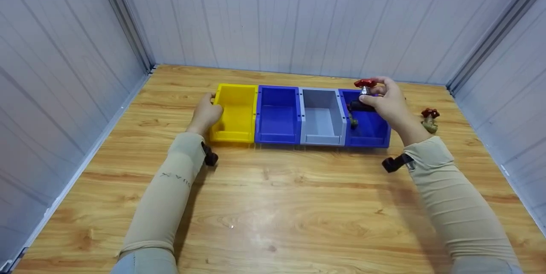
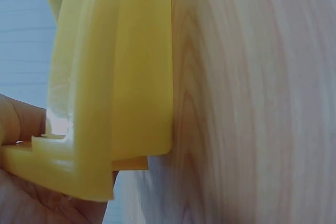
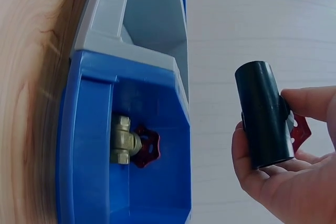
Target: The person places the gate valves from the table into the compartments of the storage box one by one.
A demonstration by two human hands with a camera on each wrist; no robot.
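At the left end of a joined row of bins, my left hand (image 1: 207,114) grips the side wall of the yellow bin (image 1: 236,109); the left wrist view shows fingers around the yellow edge (image 2: 92,93). My right hand (image 1: 390,101) holds a black pipe valve (image 1: 360,106) with a red handle above the right blue bin (image 1: 369,131). In the right wrist view, thumb and fingers pinch the black valve (image 3: 264,114) beside the blue bin (image 3: 92,145). Inside that bin lies a brass valve (image 3: 122,140) with a red handwheel.
Between the ends stand another blue bin (image 1: 277,116) and a grey bin (image 1: 323,116). A brass valve with a dark red handwheel (image 1: 430,122) rests on the wooden table (image 1: 273,201), right of the row. Pale panel walls (image 1: 273,18) enclose the back and sides.
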